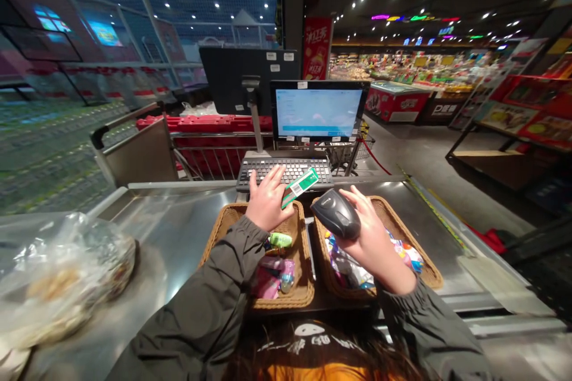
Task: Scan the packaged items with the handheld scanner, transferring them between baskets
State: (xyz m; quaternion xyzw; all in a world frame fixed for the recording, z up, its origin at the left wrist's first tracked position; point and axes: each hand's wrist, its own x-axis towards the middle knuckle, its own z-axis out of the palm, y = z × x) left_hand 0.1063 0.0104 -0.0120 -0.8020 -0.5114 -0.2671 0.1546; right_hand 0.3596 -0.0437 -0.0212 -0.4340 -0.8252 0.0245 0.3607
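My left hand (267, 199) holds a slim green packet with a white barcode label (300, 187) at its thumb side. Its other fingers reach over the lower left of a black keyboard (286, 171). A black handheld barcode scanner (336, 213) is gripped in my right hand (373, 244), its head pointing up and left toward the green packet. Below my hands stand two brown wicker baskets. The left basket (308, 286) has small pink and green packaged items in it; the right basket (431, 277) holds several colourful packets, partly hidden by my right hand.
A lit monitor (318, 110) stands behind the keyboard, with a second dark screen (232, 77) to its left. On the metal counter (179, 220), a clear plastic bag (67, 280) with food lies at far left. Behind are a shopping cart (214, 152) and a red freezer (397, 101).
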